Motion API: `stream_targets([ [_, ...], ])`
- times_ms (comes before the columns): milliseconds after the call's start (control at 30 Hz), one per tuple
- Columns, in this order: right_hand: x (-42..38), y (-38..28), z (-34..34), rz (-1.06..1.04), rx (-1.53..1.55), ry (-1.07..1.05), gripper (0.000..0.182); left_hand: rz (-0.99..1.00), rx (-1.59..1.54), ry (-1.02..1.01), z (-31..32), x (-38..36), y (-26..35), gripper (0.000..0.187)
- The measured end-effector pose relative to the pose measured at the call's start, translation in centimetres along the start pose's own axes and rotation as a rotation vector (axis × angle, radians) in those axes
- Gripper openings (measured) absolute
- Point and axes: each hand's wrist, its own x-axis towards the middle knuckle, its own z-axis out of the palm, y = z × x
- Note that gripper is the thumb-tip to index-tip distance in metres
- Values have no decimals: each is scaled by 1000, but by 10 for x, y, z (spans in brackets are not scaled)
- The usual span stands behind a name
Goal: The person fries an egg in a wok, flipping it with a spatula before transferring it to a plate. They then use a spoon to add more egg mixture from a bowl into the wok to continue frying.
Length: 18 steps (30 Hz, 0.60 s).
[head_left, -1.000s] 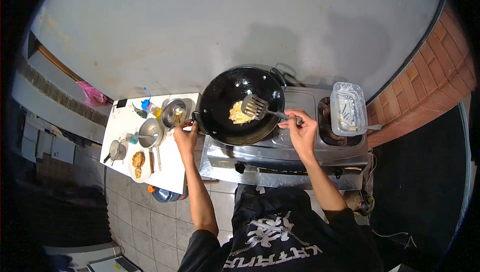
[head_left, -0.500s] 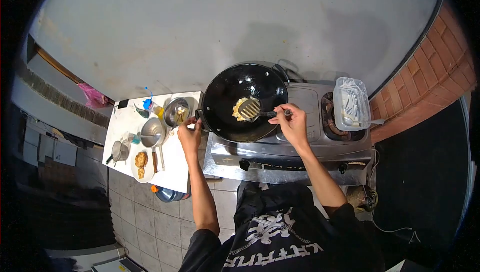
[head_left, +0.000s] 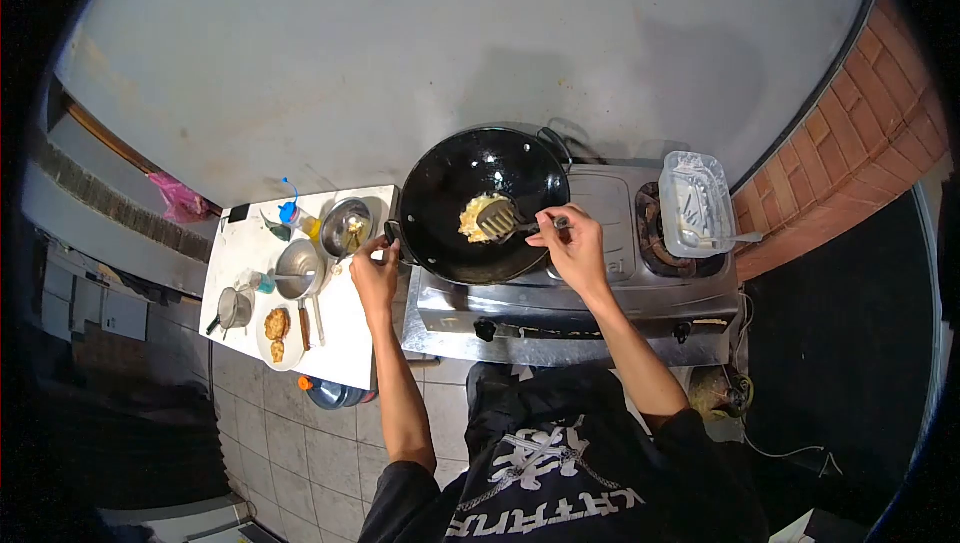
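Observation:
A black wok (head_left: 485, 158) sits over the left burner of the steel stove (head_left: 590, 308). My left hand (head_left: 374, 268) is closed around the wok's left handle (head_left: 393, 233). In my right hand (head_left: 575, 241) is the handle of a slotted spatula (head_left: 497, 221). Its blade lies on a yellow-brown fried piece (head_left: 476, 215), which looks like egg or an omelette, in the bottom of the wok. The blade covers the piece's right side.
A white table (head_left: 345, 323) at left bears a plate (head_left: 287, 355) of fried food, a metal bowl (head_left: 362, 211), a saucepan (head_left: 299, 261), a strainer (head_left: 234, 309) and a blue-capped bottle (head_left: 290, 213). A plastic container (head_left: 697, 193) stands on the right burner.
The whole view has shifted slightly. The spatula has moved a little over the fried piece, and more of the piece's upper left side shows. Both hands keep their holds.

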Motion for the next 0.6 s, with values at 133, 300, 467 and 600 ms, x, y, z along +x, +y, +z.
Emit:
stream_targets([
  [133, 4, -20, -7, -21, -16, 9, 14, 42, 28, 30, 3, 1, -9, 30],
  [300, 9, -34, -12, -44, -44, 7, 12, 76, -14, 35, 3, 2, -6, 32],
  [467, 18, -50, -16, -6, -81, -66, 11, 18, 12, -19, -2, 3, -2, 35],
  [600, 41, -83, -13, 3, -116, -188, 13, 12, 20, -28, -3, 6, -7, 34],
])
